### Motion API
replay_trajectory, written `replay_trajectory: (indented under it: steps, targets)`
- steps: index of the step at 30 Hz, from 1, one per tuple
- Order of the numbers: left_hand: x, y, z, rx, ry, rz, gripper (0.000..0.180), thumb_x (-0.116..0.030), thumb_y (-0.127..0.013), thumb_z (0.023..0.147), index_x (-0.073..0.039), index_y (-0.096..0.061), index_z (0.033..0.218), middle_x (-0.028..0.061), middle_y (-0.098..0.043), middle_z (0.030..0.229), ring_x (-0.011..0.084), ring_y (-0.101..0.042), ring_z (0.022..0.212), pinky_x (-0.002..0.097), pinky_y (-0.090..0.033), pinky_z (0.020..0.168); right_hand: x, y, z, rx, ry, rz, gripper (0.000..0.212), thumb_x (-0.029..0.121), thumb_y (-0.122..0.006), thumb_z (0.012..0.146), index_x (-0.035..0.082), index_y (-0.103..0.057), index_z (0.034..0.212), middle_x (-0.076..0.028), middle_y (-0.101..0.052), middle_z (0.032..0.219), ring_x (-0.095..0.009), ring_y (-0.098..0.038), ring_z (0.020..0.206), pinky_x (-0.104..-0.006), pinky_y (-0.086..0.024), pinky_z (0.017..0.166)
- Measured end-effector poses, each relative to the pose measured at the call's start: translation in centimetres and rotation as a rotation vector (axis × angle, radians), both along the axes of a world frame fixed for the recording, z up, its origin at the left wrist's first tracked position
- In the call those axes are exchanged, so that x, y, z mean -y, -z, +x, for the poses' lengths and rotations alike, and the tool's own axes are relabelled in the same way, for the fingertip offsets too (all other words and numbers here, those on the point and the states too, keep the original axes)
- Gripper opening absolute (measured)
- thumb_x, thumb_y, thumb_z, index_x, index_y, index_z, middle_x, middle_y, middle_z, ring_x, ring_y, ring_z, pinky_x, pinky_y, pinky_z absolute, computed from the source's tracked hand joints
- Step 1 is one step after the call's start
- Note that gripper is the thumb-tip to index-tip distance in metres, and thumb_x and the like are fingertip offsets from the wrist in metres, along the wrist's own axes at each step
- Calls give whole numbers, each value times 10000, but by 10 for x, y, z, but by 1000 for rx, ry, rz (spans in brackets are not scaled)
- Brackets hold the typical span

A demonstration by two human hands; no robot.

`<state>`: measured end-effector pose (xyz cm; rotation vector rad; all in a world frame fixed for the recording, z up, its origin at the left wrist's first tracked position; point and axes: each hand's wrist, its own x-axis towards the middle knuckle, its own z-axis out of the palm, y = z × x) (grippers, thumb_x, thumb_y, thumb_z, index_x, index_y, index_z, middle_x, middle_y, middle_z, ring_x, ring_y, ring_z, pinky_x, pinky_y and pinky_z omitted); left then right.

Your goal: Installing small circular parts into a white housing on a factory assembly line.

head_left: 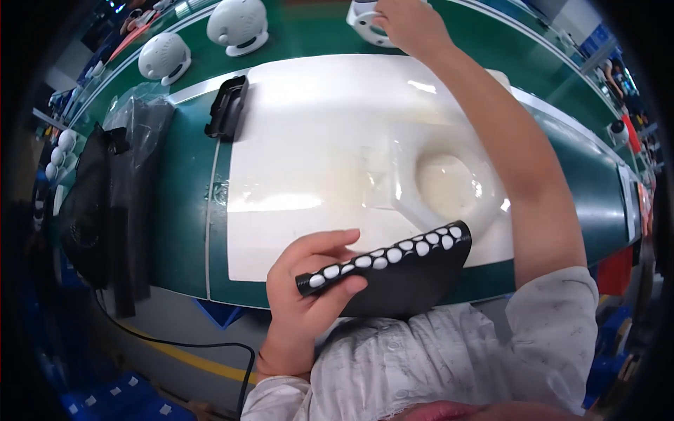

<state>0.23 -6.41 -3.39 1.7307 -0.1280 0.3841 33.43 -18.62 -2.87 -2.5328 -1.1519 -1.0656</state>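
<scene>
My left hand (309, 281) is closed on the near left end of a bent black sheet (407, 284), thumb on one side and fingers on the other. Rows of round white pads (380, 263) run along its curved upper edge. At the far edge of the view, my right hand (415, 27) reaches out over the table with its fingers curled at a white rounded device (366, 29) with a ring-like stand. The frame's top cuts off part of that device and the hand.
A glossy white mat (295, 161) covers the table's middle, bearing a translucent white holder (407, 175) with a round opening. A black tray (227, 109) lies at its far left corner. Two white devices (237, 24) (164, 56) stand beyond. Black bags (133, 175) lie left.
</scene>
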Motion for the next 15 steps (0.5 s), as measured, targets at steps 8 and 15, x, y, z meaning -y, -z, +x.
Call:
replay_trajectory:
  steps: [8, 15]
  targets:
    - [-31, 6, -3, -21, -35, -150, 224, -85, -716, 652, 69, -579, 740, 175, -567, 951, 187, -570, 769, 266, -459, 699, -21, 41, 44, 54, 180, -375, 241, 258, -451, 857, 60, -568, 931, -79, -554, 886, -219, -526, 881, -286, -443, 732]
    - [-40, 6, 2, 19, 47, -146, 201, -40, -711, 645, 60, -579, 759, 166, -571, 940, 207, -574, 791, 267, -460, 697, -2, 33, 45, -313, 436, -240, 238, 236, -464, 834, 114, -577, 1004, -23, -553, 966, -185, -497, 987, -292, -442, 772]
